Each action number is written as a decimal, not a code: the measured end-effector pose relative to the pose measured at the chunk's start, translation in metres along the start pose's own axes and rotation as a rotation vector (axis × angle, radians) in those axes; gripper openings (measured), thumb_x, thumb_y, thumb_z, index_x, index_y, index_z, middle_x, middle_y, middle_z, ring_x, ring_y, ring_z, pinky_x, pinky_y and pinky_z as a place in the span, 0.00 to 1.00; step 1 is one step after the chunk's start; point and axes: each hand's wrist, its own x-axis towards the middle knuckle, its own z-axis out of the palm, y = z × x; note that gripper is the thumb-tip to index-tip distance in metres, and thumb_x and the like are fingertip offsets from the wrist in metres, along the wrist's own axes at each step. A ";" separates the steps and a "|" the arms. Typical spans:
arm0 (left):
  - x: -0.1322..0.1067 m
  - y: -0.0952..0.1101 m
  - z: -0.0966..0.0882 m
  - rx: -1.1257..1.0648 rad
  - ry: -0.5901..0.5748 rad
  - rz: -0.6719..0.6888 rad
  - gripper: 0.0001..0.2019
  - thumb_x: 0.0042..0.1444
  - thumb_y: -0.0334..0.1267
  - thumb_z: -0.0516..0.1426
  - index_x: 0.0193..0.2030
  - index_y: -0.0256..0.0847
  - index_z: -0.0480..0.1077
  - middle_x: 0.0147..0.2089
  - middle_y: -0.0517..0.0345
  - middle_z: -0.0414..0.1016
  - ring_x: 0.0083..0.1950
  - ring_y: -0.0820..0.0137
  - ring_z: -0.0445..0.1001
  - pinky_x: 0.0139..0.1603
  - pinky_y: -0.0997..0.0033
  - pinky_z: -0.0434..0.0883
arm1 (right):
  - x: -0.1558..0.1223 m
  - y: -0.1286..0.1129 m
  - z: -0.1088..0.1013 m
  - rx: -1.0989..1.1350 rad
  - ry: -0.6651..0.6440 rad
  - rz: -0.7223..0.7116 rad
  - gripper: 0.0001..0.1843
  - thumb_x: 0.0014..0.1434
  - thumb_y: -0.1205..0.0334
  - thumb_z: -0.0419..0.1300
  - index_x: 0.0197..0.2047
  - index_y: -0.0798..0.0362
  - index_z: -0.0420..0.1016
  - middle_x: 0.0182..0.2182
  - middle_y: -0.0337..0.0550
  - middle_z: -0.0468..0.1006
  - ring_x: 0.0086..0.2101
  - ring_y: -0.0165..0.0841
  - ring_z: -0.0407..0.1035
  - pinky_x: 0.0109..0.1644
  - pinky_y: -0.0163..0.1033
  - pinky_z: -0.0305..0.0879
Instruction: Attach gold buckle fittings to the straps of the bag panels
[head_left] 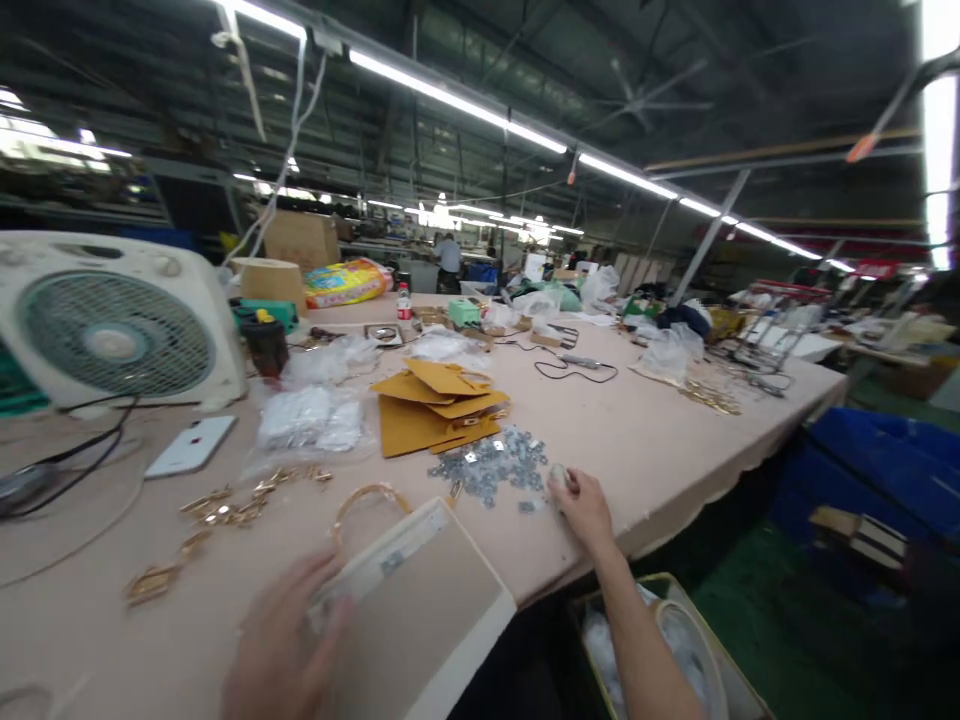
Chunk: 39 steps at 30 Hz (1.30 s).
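Note:
My left hand (289,635), smeared by motion, is at the left edge of a flat beige panel (420,620) with a white border; whether it grips the panel I cannot tell. A small metal plate (391,563) lies on the panel's upper border, and a gold-coloured ring handle (352,500) shows beyond that border. My right hand (585,505) is closed, thumb and fingers together around a small pale thing (559,476) whose kind I cannot make out. Just left of it spreads a pile of small grey metal plates (491,462) on the table (570,420).
Yellow-brown pieces (439,405) are stacked behind the plates. Gold-coloured metal fittings (225,510), a white phone (191,446) and a box fan (116,330) are on the left. A corded tool (581,361) lies farther back. Below the table edge stands an open box (720,655).

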 end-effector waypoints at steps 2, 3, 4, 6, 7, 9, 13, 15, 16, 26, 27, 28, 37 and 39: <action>0.009 0.027 0.010 -0.032 -0.068 0.089 0.14 0.66 0.39 0.58 0.57 0.47 0.73 0.57 0.51 0.79 0.61 0.56 0.76 0.65 0.48 0.74 | -0.007 0.005 0.003 -0.031 -0.112 -0.018 0.33 0.53 0.40 0.63 0.52 0.57 0.81 0.45 0.58 0.81 0.42 0.48 0.75 0.54 0.52 0.69; 0.014 0.038 0.016 -0.052 -0.121 0.104 0.15 0.65 0.36 0.57 0.58 0.46 0.72 0.58 0.51 0.78 0.62 0.57 0.75 0.65 0.49 0.74 | -0.012 0.008 0.004 -0.062 -0.154 -0.022 0.34 0.53 0.40 0.62 0.54 0.58 0.80 0.45 0.59 0.81 0.43 0.49 0.75 0.54 0.53 0.68; 0.020 0.047 0.023 -0.068 -0.198 0.100 0.17 0.65 0.32 0.57 0.59 0.46 0.71 0.59 0.50 0.77 0.64 0.58 0.73 0.66 0.50 0.73 | -0.016 0.012 0.005 -0.163 -0.189 -0.037 0.35 0.55 0.40 0.59 0.56 0.58 0.79 0.46 0.60 0.81 0.45 0.50 0.75 0.55 0.53 0.68; 0.029 0.060 0.037 -0.083 -0.323 0.098 0.21 0.61 0.30 0.59 0.61 0.44 0.70 0.62 0.49 0.75 0.66 0.57 0.70 0.69 0.49 0.71 | -0.024 0.020 0.005 -0.308 -0.226 -0.047 0.34 0.57 0.42 0.56 0.58 0.57 0.78 0.47 0.61 0.80 0.48 0.52 0.74 0.55 0.52 0.67; 0.033 0.064 0.043 -0.074 -0.378 0.090 0.23 0.59 0.31 0.61 0.62 0.44 0.69 0.64 0.49 0.74 0.67 0.57 0.69 0.70 0.49 0.69 | -0.028 0.024 0.003 -0.353 -0.233 -0.031 0.34 0.58 0.41 0.56 0.58 0.56 0.78 0.47 0.61 0.81 0.49 0.53 0.74 0.54 0.52 0.68; 0.039 0.068 0.052 -0.030 -0.455 0.072 0.26 0.57 0.35 0.64 0.63 0.42 0.69 0.66 0.48 0.73 0.69 0.54 0.66 0.71 0.48 0.67 | -0.034 0.026 -0.001 -0.363 -0.252 0.026 0.33 0.59 0.39 0.55 0.56 0.54 0.80 0.48 0.61 0.81 0.49 0.54 0.73 0.53 0.53 0.68; 0.042 0.066 0.063 0.042 -0.518 0.071 0.22 0.61 0.43 0.64 0.60 0.42 0.71 0.64 0.48 0.74 0.67 0.52 0.67 0.70 0.47 0.66 | -0.043 0.005 -0.004 -0.022 -0.169 0.229 0.32 0.56 0.36 0.58 0.52 0.53 0.80 0.47 0.56 0.82 0.49 0.52 0.72 0.52 0.51 0.69; 0.042 0.064 0.065 0.050 -0.521 0.090 0.18 0.63 0.44 0.63 0.58 0.42 0.73 0.62 0.49 0.76 0.66 0.53 0.68 0.69 0.48 0.66 | -0.046 -0.018 0.004 0.251 -0.142 0.272 0.31 0.56 0.38 0.58 0.52 0.54 0.78 0.43 0.52 0.82 0.44 0.47 0.74 0.47 0.48 0.71; 0.041 0.064 0.066 0.055 -0.517 0.095 0.18 0.63 0.44 0.63 0.57 0.42 0.73 0.62 0.49 0.76 0.66 0.53 0.68 0.69 0.48 0.66 | -0.047 -0.033 0.011 0.386 -0.168 0.272 0.31 0.56 0.39 0.57 0.53 0.53 0.76 0.42 0.49 0.82 0.40 0.43 0.74 0.44 0.46 0.72; 0.037 0.065 0.066 0.069 -0.513 0.112 0.19 0.64 0.41 0.62 0.60 0.46 0.70 0.62 0.52 0.75 0.66 0.53 0.66 0.69 0.47 0.65 | -0.066 -0.152 0.120 1.219 -0.593 0.368 0.19 0.60 0.42 0.65 0.41 0.50 0.75 0.24 0.31 0.61 0.22 0.26 0.58 0.24 0.32 0.57; 0.036 0.064 0.066 0.067 -0.517 0.103 0.18 0.63 0.42 0.62 0.60 0.46 0.71 0.61 0.52 0.75 0.66 0.53 0.66 0.68 0.47 0.66 | -0.068 -0.152 0.127 1.240 -0.591 0.358 0.18 0.59 0.43 0.65 0.40 0.50 0.75 0.25 0.32 0.63 0.24 0.27 0.61 0.26 0.33 0.59; 0.036 0.064 0.066 0.066 -0.520 0.092 0.18 0.63 0.43 0.62 0.59 0.46 0.71 0.61 0.52 0.75 0.66 0.53 0.66 0.68 0.48 0.66 | -0.070 -0.151 0.132 1.266 -0.586 0.349 0.16 0.58 0.45 0.65 0.39 0.50 0.75 0.26 0.33 0.65 0.25 0.28 0.64 0.28 0.34 0.62; 0.037 0.068 0.067 0.059 -0.496 0.019 0.15 0.63 0.39 0.61 0.57 0.46 0.71 0.59 0.52 0.75 0.64 0.55 0.68 0.69 0.49 0.65 | -0.083 -0.139 0.125 1.364 -0.450 0.217 0.18 0.60 0.51 0.62 0.26 0.51 0.64 0.21 0.31 0.59 0.18 0.24 0.52 0.24 0.34 0.51; 0.038 0.069 0.067 0.054 -0.490 0.014 0.16 0.62 0.39 0.61 0.57 0.46 0.71 0.59 0.52 0.76 0.64 0.56 0.68 0.69 0.49 0.64 | -0.087 -0.141 0.124 1.335 -0.436 0.197 0.18 0.62 0.51 0.60 0.25 0.50 0.63 0.19 0.31 0.58 0.17 0.24 0.50 0.22 0.34 0.49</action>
